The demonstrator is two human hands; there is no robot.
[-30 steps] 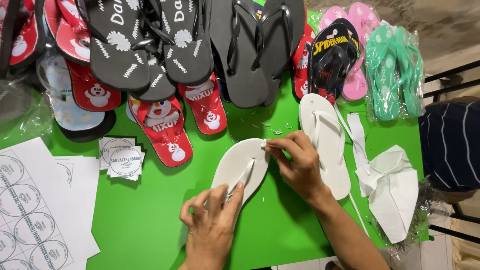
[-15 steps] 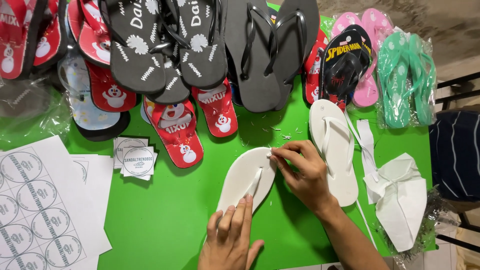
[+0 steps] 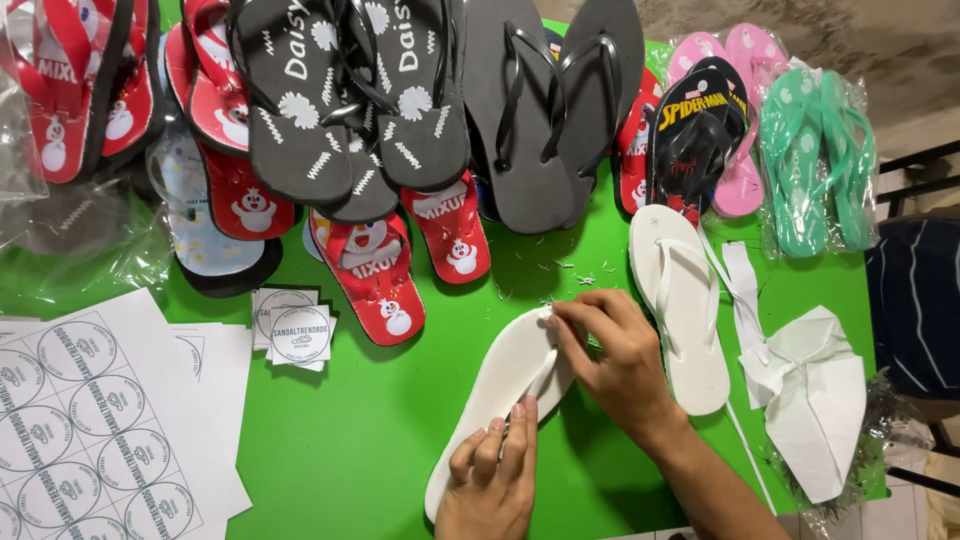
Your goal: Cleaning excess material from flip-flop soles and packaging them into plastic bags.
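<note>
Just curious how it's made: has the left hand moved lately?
Yes: the left hand slid right, toward the finished white flip-flop, baring the white sole's heel.

Both hands, the left hand [image 3: 490,480] and right hand [image 3: 622,358], are bare, with no sleeves, rings or gloves.

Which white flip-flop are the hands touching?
The bare white sole lying slanted on the green table: the left hand presses it, the right hand pinches its top. The other white flip-flop has straps and lies untouched.
</note>
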